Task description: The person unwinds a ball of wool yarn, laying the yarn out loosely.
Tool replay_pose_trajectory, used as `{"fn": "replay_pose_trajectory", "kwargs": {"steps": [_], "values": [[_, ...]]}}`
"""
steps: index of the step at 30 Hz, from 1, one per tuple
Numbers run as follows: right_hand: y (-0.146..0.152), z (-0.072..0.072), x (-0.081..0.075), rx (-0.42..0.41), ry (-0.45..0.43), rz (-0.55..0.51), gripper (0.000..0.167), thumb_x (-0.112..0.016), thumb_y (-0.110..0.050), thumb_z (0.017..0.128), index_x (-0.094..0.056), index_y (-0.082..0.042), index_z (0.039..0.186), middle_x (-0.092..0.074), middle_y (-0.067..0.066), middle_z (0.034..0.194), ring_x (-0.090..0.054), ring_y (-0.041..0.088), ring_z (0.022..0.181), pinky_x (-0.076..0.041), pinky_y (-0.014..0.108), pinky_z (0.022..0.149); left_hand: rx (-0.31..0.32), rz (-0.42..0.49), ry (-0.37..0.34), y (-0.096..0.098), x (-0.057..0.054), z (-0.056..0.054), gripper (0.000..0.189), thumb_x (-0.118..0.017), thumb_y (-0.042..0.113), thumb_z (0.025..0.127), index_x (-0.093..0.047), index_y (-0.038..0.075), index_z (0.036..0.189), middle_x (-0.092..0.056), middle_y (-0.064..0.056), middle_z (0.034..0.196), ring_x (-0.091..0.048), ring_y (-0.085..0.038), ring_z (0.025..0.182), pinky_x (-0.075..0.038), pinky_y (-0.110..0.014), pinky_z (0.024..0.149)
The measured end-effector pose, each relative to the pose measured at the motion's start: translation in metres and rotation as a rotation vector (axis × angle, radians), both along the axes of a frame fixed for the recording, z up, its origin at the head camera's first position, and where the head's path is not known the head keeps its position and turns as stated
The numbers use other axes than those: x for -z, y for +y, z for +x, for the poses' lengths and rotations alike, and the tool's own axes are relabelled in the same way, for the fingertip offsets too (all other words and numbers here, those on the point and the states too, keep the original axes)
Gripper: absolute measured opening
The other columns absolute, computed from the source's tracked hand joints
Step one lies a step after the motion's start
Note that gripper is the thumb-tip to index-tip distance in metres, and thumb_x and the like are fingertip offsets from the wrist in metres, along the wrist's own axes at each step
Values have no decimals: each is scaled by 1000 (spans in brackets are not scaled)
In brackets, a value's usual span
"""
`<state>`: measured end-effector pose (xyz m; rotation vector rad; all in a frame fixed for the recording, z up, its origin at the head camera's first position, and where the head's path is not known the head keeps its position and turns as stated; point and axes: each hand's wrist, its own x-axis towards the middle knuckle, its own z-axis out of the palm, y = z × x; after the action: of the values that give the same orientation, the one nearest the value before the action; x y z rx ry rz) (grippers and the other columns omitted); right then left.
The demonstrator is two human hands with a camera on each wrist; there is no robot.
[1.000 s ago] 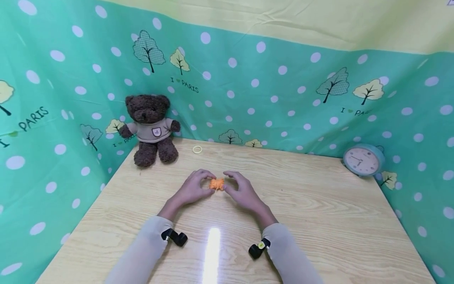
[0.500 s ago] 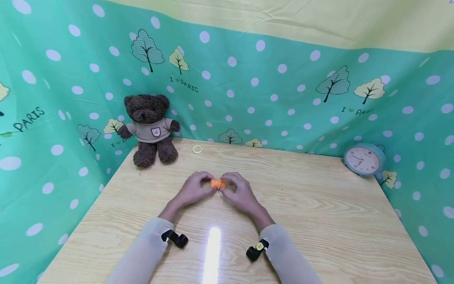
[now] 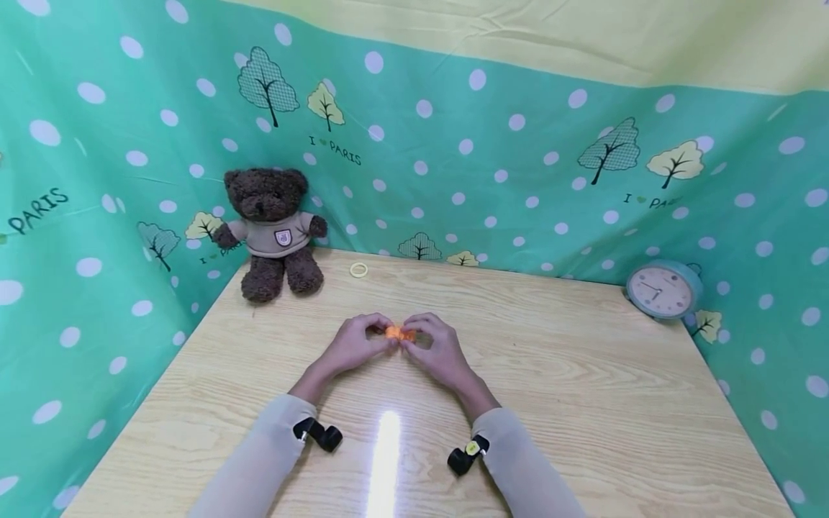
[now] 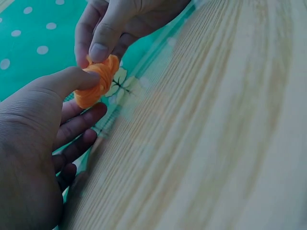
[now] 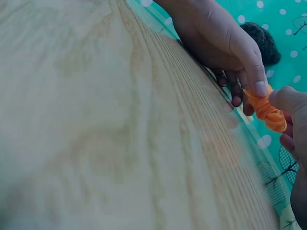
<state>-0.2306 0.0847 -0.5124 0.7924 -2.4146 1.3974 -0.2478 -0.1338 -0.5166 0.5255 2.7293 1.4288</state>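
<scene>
A small bundle of wound orange yarn point(image 3: 394, 332) is held between both hands over the middle of the table. My left hand point(image 3: 355, 344) pinches its left end between thumb and fingers. On the other end, the thumb and fingertips of my right hand point(image 3: 442, 350) pinch it too. From the left wrist, the yarn bundle point(image 4: 104, 80) shows strands wrapped tight about its middle, with both thumbs on its near side. The right wrist view has the bundle point(image 5: 273, 117) partly covered by the thumbs, and the left hand's lower fingers point(image 5: 236, 91) hang loosely beneath.
A brown teddy bear point(image 3: 275, 234) in a grey top sits at the table's back left corner. Beside it lies a pale yellow ring point(image 3: 359, 270). A blue round alarm clock point(image 3: 662, 289) stands at the back right. Green dotted cloth point(image 3: 447, 165) hangs behind the wooden table point(image 3: 583, 403).
My right hand has come slightly left, and its fingers have closed onto the yarn bundle, where a gap showed earlier. The left hand has barely moved.
</scene>
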Motion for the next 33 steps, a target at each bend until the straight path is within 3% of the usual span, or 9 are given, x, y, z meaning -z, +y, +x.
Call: {"fn": "replay_pose_trajectory", "kwargs": {"steps": [11,16,20,26,33], "values": [[0,-1,-1,10,45,-35,10,-82,-8,88,-80,-8,98,-75,6,105,-71,23,104,-59,37,95,34,58,-44,0,-3,0,22,-82,23,88,-76,14,107,-73,-1,97,-64,-14,91,-53,-24,83],[2,-1,-6,23,-15,-85,6,-77,-6,92,-77,-8,98,-76,6,100,-71,20,95,-62,38,85,54,96,-42,1,-3,0,22,-82,20,88,-75,12,107,-74,-2,98,-64,-14,90,-54,-25,84],[8,-1,-10,62,-98,-154,6,-75,-6,94,-76,-10,99,-76,5,98,-70,17,92,-61,39,87,72,108,-37,1,-6,2,21,-81,21,88,-74,13,106,-75,-1,98,-65,-13,90,-54,-27,84],[19,0,-19,109,-236,-262,5,-74,-15,97,-76,-11,100,-76,4,100,-69,13,97,-58,31,92,79,98,-36,4,-18,5,21,-82,26,88,-74,16,106,-74,3,97,-65,-11,90,-49,-30,84],[33,1,-27,164,-286,-328,9,-74,-16,97,-76,-7,99,-76,9,101,-69,12,95,-56,21,87,92,111,-30,7,-32,9,23,-82,26,88,-74,18,108,-75,2,99,-66,-13,92,-44,-36,89]]}}
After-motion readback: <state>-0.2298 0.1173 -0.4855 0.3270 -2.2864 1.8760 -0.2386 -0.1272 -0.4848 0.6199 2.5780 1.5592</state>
